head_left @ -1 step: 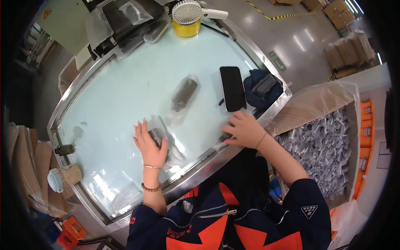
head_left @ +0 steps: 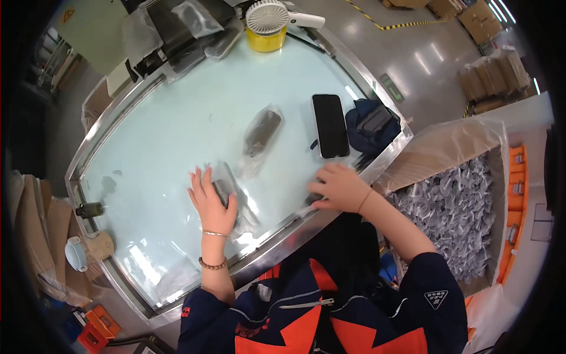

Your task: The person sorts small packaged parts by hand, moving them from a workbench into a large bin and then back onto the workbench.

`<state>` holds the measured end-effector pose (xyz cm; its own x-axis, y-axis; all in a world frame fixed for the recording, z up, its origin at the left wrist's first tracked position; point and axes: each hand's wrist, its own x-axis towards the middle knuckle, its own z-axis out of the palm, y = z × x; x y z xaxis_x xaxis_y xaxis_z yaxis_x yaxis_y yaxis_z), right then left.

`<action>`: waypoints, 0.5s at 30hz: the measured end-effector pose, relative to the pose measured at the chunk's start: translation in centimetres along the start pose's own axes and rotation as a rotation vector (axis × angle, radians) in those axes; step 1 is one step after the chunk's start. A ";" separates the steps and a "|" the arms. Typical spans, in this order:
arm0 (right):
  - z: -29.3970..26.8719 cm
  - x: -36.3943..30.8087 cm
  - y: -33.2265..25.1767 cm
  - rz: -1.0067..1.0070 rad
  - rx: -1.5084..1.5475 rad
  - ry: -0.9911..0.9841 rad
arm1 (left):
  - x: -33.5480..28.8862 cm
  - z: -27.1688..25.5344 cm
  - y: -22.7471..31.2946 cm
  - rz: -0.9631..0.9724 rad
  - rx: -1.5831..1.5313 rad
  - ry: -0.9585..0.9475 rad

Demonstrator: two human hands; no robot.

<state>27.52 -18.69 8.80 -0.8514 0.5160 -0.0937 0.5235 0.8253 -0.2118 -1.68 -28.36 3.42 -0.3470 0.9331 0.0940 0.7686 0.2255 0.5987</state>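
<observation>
The left hand (head_left: 213,206) lies at a grey piece in a clear bag (head_left: 224,193), which shows in the gap between thumb and forefinger and runs on past the thumb side. Its long axis slants from upper left to lower right, leaning across the line of the hand. This left grip looks loose, fingers stretched and thumb apart; any pressure on the bag cannot be told.

The right hand (head_left: 341,187) curls over a small dark object (head_left: 314,198) at its left side, by the near edge of the surface (head_left: 159,124). Blur and the fingers hide whether that grip is closed on it. The object lies to the right of the bagged piece, with bare surface between, and the right hand is plainly the nearer one.

A second bagged grey piece (head_left: 263,133) lies beyond both hands, between them sideways, slanting from upper right to lower left; the left hand is nearer. The smartphone (head_left: 330,125) lies just beyond the right hand.
</observation>
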 end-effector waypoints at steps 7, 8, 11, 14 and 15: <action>4.0 7.2 -6.9 0.095 0.049 0.127 | 0.0 -0.1 -1.6 0.002 -0.113 -0.014; 4.0 9.0 -7.5 0.212 0.209 0.143 | 0.0 0.0 -1.8 -0.031 -0.111 0.038; 3.0 13.4 -9.2 0.317 0.407 0.156 | 0.2 -0.8 -1.0 -0.039 -0.040 0.133; 1.0 16.3 -7.9 0.255 0.116 0.361 | 0.1 -2.0 0.6 0.001 0.085 0.093; 1.1 16.5 -5.6 0.171 -0.057 0.480 | 0.2 -1.9 1.0 -0.001 0.096 0.064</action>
<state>10.54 -15.08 7.34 -0.6496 0.6811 0.3379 0.6666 0.7239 -0.1776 -2.01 -28.50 5.55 -0.3791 0.9138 0.1461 0.8150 0.2549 0.5203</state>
